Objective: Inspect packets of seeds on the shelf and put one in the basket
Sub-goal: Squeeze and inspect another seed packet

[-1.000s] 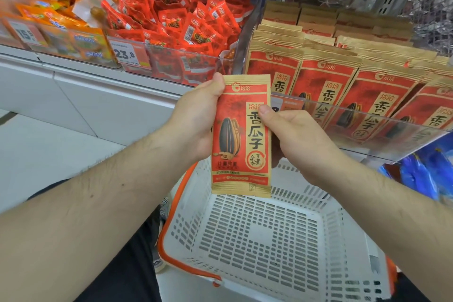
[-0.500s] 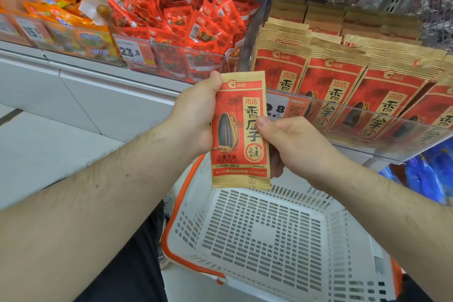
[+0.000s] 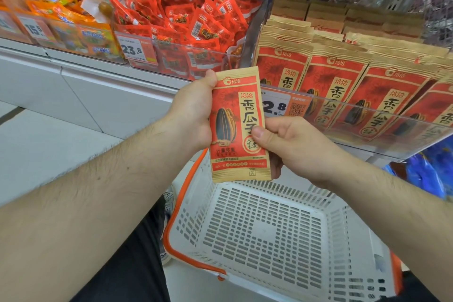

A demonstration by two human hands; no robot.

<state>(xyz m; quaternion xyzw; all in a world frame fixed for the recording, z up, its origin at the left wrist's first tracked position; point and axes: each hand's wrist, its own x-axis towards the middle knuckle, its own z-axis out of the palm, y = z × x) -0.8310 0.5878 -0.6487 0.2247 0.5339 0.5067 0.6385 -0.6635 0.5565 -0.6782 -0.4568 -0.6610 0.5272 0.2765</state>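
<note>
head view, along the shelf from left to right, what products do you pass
orange snack packs → bin of small red sachets → rows of red and gold seed packets

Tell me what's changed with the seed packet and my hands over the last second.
The seed packet has tilted slightly, top leaning left, and the right hand slid its thumb lower on the front. The left hand still grips the left edge. Nothing was let go; the white basket below stays empty.
</note>
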